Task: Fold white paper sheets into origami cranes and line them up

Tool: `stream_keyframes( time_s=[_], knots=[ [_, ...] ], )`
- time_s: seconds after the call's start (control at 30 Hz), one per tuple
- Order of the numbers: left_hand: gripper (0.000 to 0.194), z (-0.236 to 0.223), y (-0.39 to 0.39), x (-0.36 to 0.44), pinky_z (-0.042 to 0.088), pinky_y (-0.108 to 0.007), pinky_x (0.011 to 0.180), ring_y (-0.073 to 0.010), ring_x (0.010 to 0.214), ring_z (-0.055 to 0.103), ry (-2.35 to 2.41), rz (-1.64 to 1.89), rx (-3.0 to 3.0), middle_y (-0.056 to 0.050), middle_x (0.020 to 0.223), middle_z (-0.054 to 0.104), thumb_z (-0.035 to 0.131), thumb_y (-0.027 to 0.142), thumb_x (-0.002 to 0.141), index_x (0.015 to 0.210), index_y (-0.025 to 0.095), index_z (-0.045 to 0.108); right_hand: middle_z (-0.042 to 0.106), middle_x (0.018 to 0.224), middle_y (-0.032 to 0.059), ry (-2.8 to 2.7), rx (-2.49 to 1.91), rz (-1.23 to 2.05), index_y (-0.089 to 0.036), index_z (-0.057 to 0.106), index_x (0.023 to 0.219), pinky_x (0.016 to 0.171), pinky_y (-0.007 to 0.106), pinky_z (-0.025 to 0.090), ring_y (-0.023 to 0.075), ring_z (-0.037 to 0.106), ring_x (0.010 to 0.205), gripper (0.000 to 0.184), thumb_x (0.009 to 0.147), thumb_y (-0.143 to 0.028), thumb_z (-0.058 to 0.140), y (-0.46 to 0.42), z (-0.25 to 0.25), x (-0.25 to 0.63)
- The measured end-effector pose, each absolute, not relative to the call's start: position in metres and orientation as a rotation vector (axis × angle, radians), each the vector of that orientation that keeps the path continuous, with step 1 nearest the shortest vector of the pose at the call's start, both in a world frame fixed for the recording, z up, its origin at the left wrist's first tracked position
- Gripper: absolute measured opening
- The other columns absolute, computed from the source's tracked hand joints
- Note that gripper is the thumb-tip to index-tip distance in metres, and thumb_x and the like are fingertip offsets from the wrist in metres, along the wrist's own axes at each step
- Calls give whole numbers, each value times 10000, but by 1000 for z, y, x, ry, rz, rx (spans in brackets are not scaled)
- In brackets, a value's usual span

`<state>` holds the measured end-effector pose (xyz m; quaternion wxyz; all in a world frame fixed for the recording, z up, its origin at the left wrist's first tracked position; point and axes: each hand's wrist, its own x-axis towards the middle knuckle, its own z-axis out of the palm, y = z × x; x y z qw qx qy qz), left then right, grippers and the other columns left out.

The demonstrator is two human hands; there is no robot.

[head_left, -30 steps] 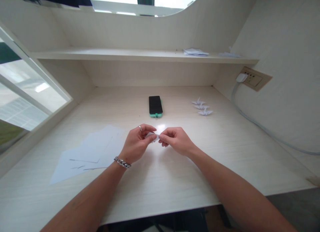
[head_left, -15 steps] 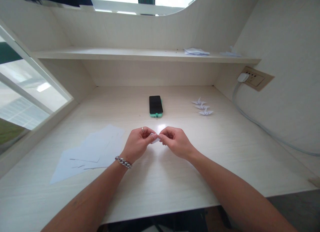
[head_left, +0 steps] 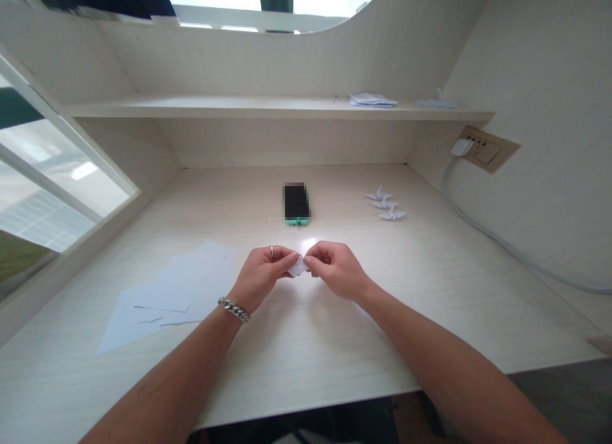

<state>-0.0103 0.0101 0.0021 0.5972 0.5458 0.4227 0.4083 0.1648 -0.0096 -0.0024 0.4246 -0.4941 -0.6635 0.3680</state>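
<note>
A small folded piece of white paper [head_left: 299,267] is pinched between both hands just above the desk's middle. My left hand [head_left: 263,278], with a ring and a chain bracelet, grips its left side with curled fingers. My right hand [head_left: 335,270] pinches its right side, fingertips pressed together. Most of the paper is hidden by the fingers. Three small folded paper cranes [head_left: 386,205] lie in a row at the back right of the desk [head_left: 306,342].
Loose white sheets [head_left: 172,291] lie to the left of my hands. A phone in a green case [head_left: 296,203] rests behind them. A shelf [head_left: 239,106] holds folded papers [head_left: 373,100]. A white cable [head_left: 497,240] runs from the wall socket [head_left: 482,149] at right.
Both hands have closed in tighter on the folded paper and sunk slightly toward the desk. Nothing else has moved.
</note>
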Motion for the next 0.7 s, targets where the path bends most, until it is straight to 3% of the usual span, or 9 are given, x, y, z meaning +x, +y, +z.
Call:
stream_keyframes(
  time_s=[0.13, 0.37, 0.6, 0.7],
  knots=[
    [329, 2, 12, -11, 504, -295, 668, -164, 692, 614, 969, 941, 1277, -78, 737, 686, 684, 442, 768, 755, 114, 710, 617, 616, 6, -1585, -1247, 986, -161, 628, 679, 554, 234, 403, 115, 540, 570, 149, 789, -249, 578, -7, -2, 166],
    [232, 2, 10, -7, 413, -231, 532, -116, 543, 530, 1085, 954, 1599, -9, 587, 623, 674, 353, 765, 666, 145, 655, 595, 602, -2, -1570, -1203, 1052, -163, 612, 671, 554, 235, 407, 115, 542, 570, 139, 781, -240, 577, -9, -1, 165],
    [223, 0, 8, -7, 414, -233, 559, -123, 586, 533, 1056, 959, 1684, -9, 636, 623, 634, 357, 803, 721, 151, 650, 617, 644, 4, -1663, -1239, 902, -169, 627, 700, 567, 238, 394, 115, 532, 595, 151, 811, -257, 576, -11, 0, 164],
    [220, 0, 9, -8, 395, -227, 537, -117, 567, 519, 1099, 1006, 1693, -1, 619, 609, 640, 352, 794, 698, 154, 642, 632, 652, 12, -1636, -1198, 1004, -165, 634, 715, 588, 242, 423, 120, 562, 603, 166, 824, -273, 573, -10, -1, 164]
  ],
)
